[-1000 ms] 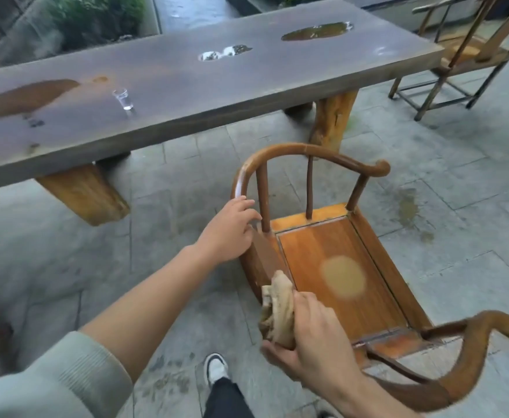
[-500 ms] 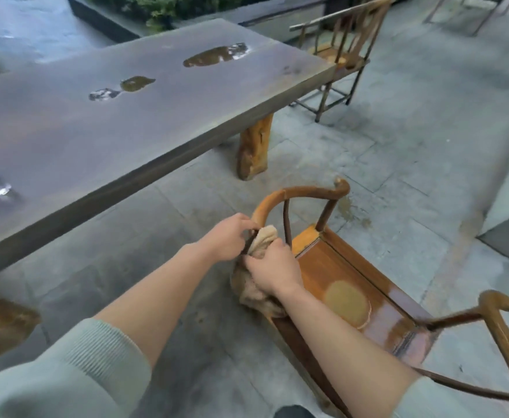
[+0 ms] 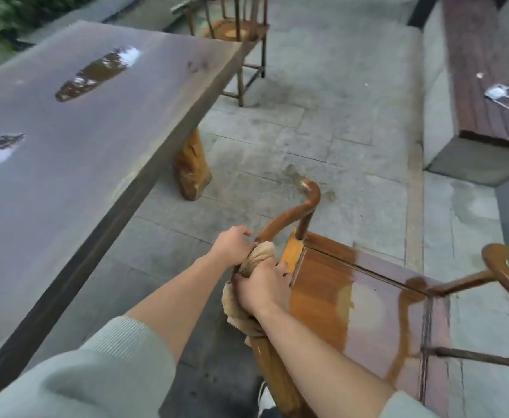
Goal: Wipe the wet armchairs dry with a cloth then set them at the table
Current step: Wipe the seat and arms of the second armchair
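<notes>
Table [image 3: 66, 140] at 10 o'clock, puddles on top. Left hand [image 3: 233, 245] curls round the armchair [image 3: 337, 297] rail, likely to steady it. Right hand [image 3: 262, 286] clamps the cloth [image 3: 260, 254] around that rail, apparently drying it. Seat glossy, probably still wet.

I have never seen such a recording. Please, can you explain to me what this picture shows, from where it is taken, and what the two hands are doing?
There is no machine here. A person wears a camera on the head, so this one view looks forward and down at the person's own arms. The left hand grips the curved rail of a wooden armchair, whose seat shines as if wet. The right hand holds a beige cloth wrapped round that rail, apparently to wipe it. On the left stands a long table with puddles on its top. A second chair stands at its far end. On the right, a bench carries a face mask.
</notes>
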`<state>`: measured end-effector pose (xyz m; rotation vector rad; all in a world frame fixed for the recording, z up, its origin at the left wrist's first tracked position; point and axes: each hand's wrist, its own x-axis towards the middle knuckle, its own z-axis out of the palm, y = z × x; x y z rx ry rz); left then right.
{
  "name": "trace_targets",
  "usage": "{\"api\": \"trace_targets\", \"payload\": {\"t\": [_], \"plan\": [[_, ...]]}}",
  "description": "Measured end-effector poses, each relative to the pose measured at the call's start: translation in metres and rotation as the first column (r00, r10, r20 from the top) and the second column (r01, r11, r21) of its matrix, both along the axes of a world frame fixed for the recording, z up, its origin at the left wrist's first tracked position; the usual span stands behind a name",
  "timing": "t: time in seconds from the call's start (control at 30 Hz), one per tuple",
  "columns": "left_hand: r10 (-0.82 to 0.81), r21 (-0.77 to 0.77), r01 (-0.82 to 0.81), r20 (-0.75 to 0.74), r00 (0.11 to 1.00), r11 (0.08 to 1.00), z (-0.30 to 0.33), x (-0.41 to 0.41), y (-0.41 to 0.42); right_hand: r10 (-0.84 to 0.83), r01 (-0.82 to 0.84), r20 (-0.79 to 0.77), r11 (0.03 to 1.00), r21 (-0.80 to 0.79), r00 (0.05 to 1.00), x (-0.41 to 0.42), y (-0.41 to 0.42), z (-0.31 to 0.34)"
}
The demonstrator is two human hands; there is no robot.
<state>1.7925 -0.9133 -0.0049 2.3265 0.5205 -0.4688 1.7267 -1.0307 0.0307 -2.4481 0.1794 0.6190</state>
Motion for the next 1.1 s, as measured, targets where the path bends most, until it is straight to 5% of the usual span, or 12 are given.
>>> {"api": "trace_targets", "payload": {"t": [0.23, 0.53, 0.7, 0.87, 0.93, 1.0, 1.1], "plan": [[-0.15, -0.079, 0.143, -0.089, 0.985, 0.987, -0.045, 0.113, 0.001, -0.341, 0.342, -0.08, 0.94, -0.001, 0.936, 0.094, 0.027, -0.042], [-0.396, -0.213, 0.361, -0.158, 0.904, 0.908, -0.103, 0.236, -0.022, -0.67, 0.666, -0.037, 0.741, -0.086, 0.741, 0.204, 0.034, -0.089], [-0.459, -0.198, 0.452, 0.014, 0.888, 0.87, -0.138, 0.308, -0.042, -0.733, 0.729, 0.034, 0.669, -0.144, 0.679, 0.26, 0.017, -0.12], [-0.77, 0.012, 0.771, 0.075, 0.634, 0.637, -0.18, 0.381, -0.081, -0.781, 0.78, 0.01, 0.624, 0.035, 0.624, 0.311, -0.023, -0.152], [-0.769, -0.012, 0.769, 0.006, 0.639, 0.639, -0.189, 0.406, -0.094, -0.806, 0.804, -0.052, 0.579, 0.135, 0.59, 0.324, -0.041, -0.164], [-0.764, -0.212, 0.735, -0.141, 0.63, 0.644, -0.197, 0.429, -0.101, -0.806, 0.807, -0.116, 0.55, 0.213, 0.58, 0.332, -0.051, -0.17], [-0.659, -0.564, 0.364, -0.512, 0.551, 0.741, -0.208, 0.456, -0.109, -0.784, 0.812, -0.24, 0.502, 0.297, 0.572, 0.35, -0.066, -0.178]]}}
